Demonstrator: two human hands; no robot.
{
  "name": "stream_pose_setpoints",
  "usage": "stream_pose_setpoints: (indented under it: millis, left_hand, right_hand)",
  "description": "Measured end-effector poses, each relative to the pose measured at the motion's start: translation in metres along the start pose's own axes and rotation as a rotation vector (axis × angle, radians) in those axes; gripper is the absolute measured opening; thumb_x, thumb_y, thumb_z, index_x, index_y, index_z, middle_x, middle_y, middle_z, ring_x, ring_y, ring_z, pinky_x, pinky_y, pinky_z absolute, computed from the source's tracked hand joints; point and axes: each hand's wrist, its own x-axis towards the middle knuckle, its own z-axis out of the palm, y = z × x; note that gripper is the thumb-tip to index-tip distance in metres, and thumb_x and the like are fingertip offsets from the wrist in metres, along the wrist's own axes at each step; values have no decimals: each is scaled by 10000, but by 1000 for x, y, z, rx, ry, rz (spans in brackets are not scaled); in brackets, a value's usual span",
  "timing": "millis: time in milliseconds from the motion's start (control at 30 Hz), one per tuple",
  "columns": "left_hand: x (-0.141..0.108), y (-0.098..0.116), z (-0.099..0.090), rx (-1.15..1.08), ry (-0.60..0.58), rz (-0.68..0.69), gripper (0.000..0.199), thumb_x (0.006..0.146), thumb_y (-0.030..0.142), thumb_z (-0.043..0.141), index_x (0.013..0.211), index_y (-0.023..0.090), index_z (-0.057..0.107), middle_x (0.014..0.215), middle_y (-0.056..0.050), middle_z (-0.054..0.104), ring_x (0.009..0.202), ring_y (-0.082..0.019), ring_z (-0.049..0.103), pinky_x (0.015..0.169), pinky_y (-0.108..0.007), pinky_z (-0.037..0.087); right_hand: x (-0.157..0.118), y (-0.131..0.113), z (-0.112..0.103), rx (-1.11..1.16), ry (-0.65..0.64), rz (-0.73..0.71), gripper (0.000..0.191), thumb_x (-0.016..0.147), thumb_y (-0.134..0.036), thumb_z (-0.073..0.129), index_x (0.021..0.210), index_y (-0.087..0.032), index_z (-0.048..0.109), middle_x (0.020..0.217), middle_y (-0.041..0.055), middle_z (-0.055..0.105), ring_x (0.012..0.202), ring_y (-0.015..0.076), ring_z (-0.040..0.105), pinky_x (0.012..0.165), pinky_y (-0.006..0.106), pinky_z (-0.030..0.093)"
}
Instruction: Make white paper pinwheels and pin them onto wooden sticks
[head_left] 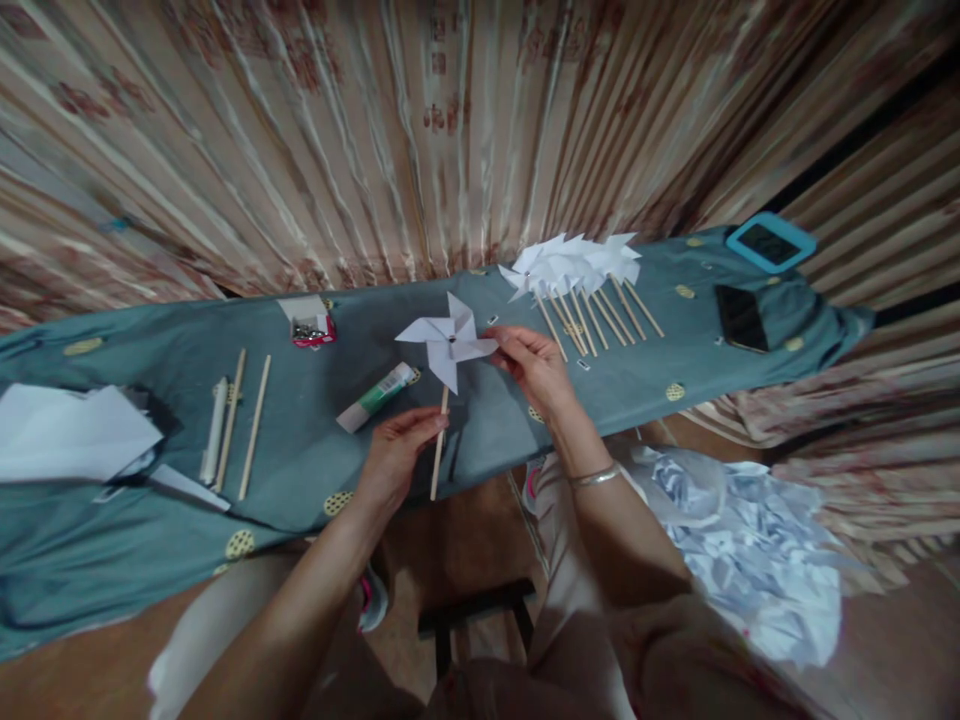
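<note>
A white paper pinwheel on a thin wooden stick is held up over the near edge of the table. My left hand pinches the stick below the blades. With thumb and fingertips, my right hand grips the tip of the right blade. A small dark pin head shows at the pinwheel's centre. Behind my left hand a glue stick with a green label lies on the cloth. Farther back stands an open red and white box of small metal pins.
Several finished pinwheels lie overlapping at the back right. A phone and a blue-framed device lie beyond. On the left are loose sticks and white paper sheets. A bag of folded paper sits low on the right.
</note>
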Motion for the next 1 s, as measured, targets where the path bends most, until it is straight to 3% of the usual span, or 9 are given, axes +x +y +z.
stream_pose_setpoints:
  millis: [500, 767, 1000]
  left_hand:
    - [1, 4, 6, 10, 21, 32, 426, 322, 324, 950, 655, 151, 747, 666, -27, 732, 613, -113, 613, 653, -243, 474]
    - [3, 3, 5, -11, 26, 26, 425, 317, 311, 951, 663, 149, 762, 680, -31, 742, 636, -108, 626, 669, -225, 477]
    - [5, 1, 5, -15, 18, 16, 451, 305, 322, 960, 675, 147, 771, 670, -19, 740, 635, -92, 621, 666, -204, 470]
  right_hand:
    - [-3, 3, -1, -8, -12, 27, 405, 536, -555, 866, 751, -226, 772, 910, 37, 785, 881, 219, 689, 710, 311, 554]
    - [-5, 1, 4, -18, -21, 46, 466, 473, -644, 859, 675, -235, 764, 776, 13, 762, 737, 178, 647, 633, 277, 498]
    - [-8, 3, 6, -8, -86, 41, 425, 530, -614, 858, 663, -220, 768, 664, -5, 718, 585, 115, 555, 591, 264, 445]
